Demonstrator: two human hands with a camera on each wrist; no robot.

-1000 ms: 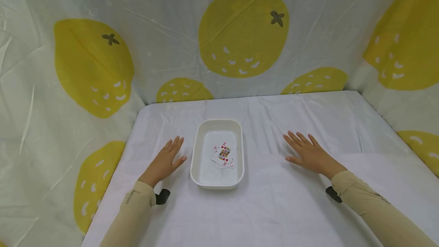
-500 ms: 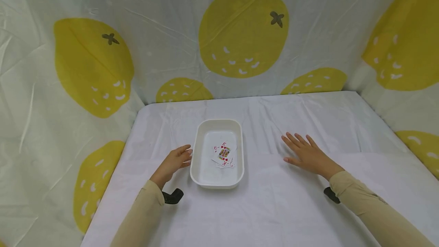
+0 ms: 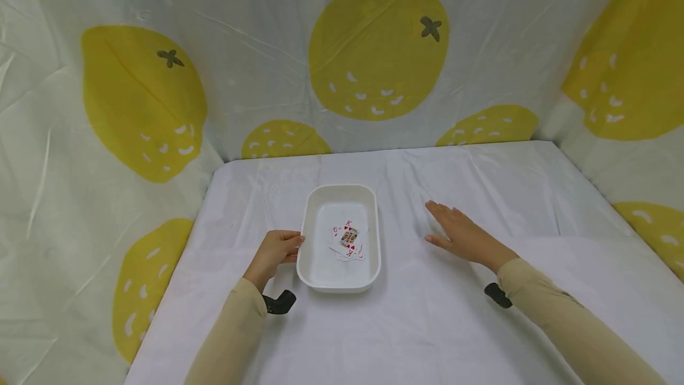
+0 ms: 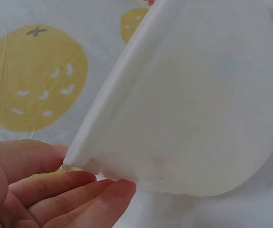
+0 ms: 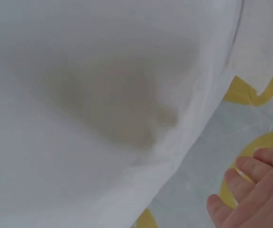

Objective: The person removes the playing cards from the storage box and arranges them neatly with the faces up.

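Note:
A white rectangular plastic basin [image 3: 320,272] stands on the table, left of the middle in the head view. Several playing cards [image 3: 350,239] lie fanned inside it, a king of hearts on top. My left hand [image 3: 271,256] pinches the basin's left rim. In the left wrist view, the thumb is over the edge and the fingers [image 4: 115,199] are beneath it, against the outer wall. My right hand [image 3: 467,237] hovers over the cloth to the right of the basin, fingers extended, holding nothing. Its fingers [image 5: 250,185] are partly visible in the right wrist view.
A white cloth [image 3: 427,314] with creases covers the table. White curtains with yellow lemon prints [image 3: 379,46] enclose the back and both sides. Black wrist devices [image 3: 280,302] hang below both sleeves.
My left hand has moved right to the basin and taken hold of its left rim. My right hand has shifted a little left, towards the basin. The basin and cards have stayed put.

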